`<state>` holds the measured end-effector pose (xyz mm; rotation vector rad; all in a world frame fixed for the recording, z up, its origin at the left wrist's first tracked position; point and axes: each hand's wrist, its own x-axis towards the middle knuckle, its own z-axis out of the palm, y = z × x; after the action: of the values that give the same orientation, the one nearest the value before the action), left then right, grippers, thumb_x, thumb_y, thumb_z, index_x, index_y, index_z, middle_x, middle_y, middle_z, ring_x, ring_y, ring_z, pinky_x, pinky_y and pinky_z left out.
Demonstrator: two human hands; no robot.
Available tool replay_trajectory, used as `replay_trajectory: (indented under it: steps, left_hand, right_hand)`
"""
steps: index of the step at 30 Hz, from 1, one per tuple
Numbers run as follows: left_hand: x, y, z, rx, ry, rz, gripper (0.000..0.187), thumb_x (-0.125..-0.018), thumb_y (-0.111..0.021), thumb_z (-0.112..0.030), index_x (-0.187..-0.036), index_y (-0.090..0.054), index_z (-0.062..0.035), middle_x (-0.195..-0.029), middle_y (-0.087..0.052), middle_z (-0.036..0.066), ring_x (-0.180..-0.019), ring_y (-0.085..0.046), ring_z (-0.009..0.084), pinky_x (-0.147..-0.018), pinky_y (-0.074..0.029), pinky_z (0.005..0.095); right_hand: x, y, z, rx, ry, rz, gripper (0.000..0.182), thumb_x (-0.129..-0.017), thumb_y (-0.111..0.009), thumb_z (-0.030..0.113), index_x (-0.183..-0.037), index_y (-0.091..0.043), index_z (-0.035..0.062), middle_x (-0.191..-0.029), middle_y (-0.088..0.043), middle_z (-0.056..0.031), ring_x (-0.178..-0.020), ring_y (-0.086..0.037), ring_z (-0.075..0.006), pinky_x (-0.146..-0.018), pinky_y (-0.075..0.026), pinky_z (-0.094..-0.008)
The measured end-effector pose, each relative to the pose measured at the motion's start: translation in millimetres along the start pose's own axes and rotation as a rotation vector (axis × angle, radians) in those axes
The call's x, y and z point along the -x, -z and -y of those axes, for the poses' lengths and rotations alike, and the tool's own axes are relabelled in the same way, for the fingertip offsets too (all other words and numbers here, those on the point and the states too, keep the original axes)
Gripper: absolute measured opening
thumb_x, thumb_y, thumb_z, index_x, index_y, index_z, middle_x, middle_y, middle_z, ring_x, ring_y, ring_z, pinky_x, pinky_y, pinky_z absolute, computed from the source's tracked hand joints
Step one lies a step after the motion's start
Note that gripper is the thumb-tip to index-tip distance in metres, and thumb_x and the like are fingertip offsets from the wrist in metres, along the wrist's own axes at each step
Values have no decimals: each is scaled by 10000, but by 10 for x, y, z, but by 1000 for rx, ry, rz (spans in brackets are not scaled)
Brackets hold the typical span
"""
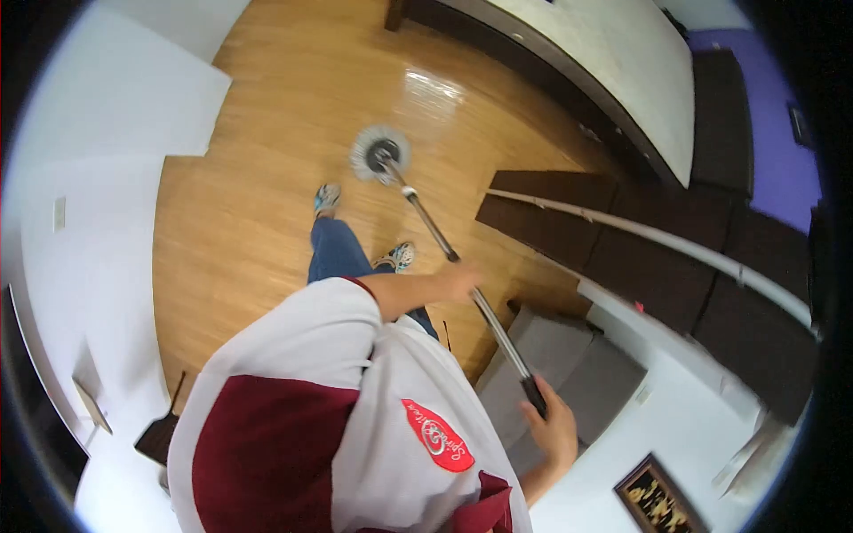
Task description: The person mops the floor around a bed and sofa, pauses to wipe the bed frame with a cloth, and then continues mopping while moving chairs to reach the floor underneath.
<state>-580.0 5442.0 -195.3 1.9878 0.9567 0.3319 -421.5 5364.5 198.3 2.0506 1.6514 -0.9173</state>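
A mop (pixel 431 226) with a metal pole slants across the view. Its round head (pixel 380 154), dark in the centre with pale strands fanned around it, rests on the wooden floor beyond my feet. Around the middle of the pole, my left hand (pixel 458 280) is closed; it is slightly blurred. My right hand (pixel 555 425) grips the black handle (pixel 534 395) at the pole's upper end, nearer my body. The mop head lies just past my left shoe (pixel 327 197).
A wet-looking shiny patch (pixel 433 93) shows on the floor (pixel 267 115). Dark stair-like panels (pixel 613 231) with a pale rail (pixel 657 235) stand right, near a grey sofa (pixel 569 355). A bed-like piece (pixel 604 53) borders the far side, and a white wall (pixel 89 213) the left.
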Motion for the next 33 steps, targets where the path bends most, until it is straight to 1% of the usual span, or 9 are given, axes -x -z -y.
replay_trajectory:
  steps: [3,9,10,11,16,19,23,25,33]
  left_hand:
    - [-289,-89,-822,150,-68,121,262,-741,-713,-235,-944,-631,-90,-1019,-627,152,-1020,-589,383,-811,-500,502]
    - [-76,34,-888,161,-115,143,235,-728,-723,-275,-835,-643,-81,-912,-663,149,-938,-633,374,-753,-507,504]
    - [93,85,-747,155,-105,97,249,-720,-735,-298,-847,-666,-95,-910,-673,142,-934,-640,372,-739,-510,505]
    - [270,173,-553,148,-99,50,264,-713,-748,-320,-859,-688,-108,-908,-683,135,-930,-648,369,-725,-513,507]
    - [1923,1164,551,164,139,-225,191,-712,-730,-178,-891,-695,-123,-939,-649,139,-969,-590,368,-823,-478,463]
    - [2940,1226,1657,186,228,-664,176,-661,-742,-76,-826,-680,-85,-926,-631,179,-1009,-561,381,-876,-437,475]
    - [4239,1421,2773,-134,488,-679,309,-728,-751,-127,-1022,-660,-93,-1075,-618,207,-1089,-544,416,-932,-450,510]
    - [4506,1753,2471,-284,959,-385,384,-749,-767,-230,-1091,-654,-98,-1160,-618,170,-1212,-522,340,-950,-507,442]
    - [3323,-268,1543,-340,518,-272,284,-759,-684,-142,-1022,-641,-42,-1018,-627,188,-1081,-560,390,-958,-456,509]
  right_hand:
    - [554,150,77,-71,-211,-172,460,-790,-748,147,-1227,-663,32,-1043,-710,-222,-924,-716,-322,-818,-528,-354]
    - [788,177,592,-56,-190,-196,483,-705,-786,26,-1174,-678,-21,-986,-730,-213,-834,-726,-219,-742,-529,-303]
    - [777,151,740,-72,-149,-182,491,-693,-791,11,-1169,-681,-23,-976,-733,-211,-824,-724,-208,-731,-526,-294]
    - [753,39,742,-148,-1,-223,506,-646,-813,61,-1128,-695,-35,-843,-693,-244,-722,-700,-347,-627,-505,-305]
    - [535,-252,2148,206,410,-86,481,-685,-802,157,-1140,-699,39,-752,-682,-187,-671,-675,-334,-597,-510,-393]
    - [285,-845,2955,355,626,-70,457,-749,-759,240,-1184,-675,128,-736,-670,-162,-683,-671,-329,-598,-512,-465]
    - [19,-1901,3664,328,737,73,448,-845,-647,190,-1292,-615,178,-861,-680,-206,-736,-656,-391,-674,-514,-489]
    - [-144,-2406,3600,95,819,181,459,-881,-610,188,-1338,-578,171,-804,-657,-225,-774,-657,-397,-696,-512,-502]
    - [299,-2739,845,-164,390,121,443,-893,-628,165,-1333,-600,209,-1006,-642,-224,-907,-638,-390,-785,-509,-455]
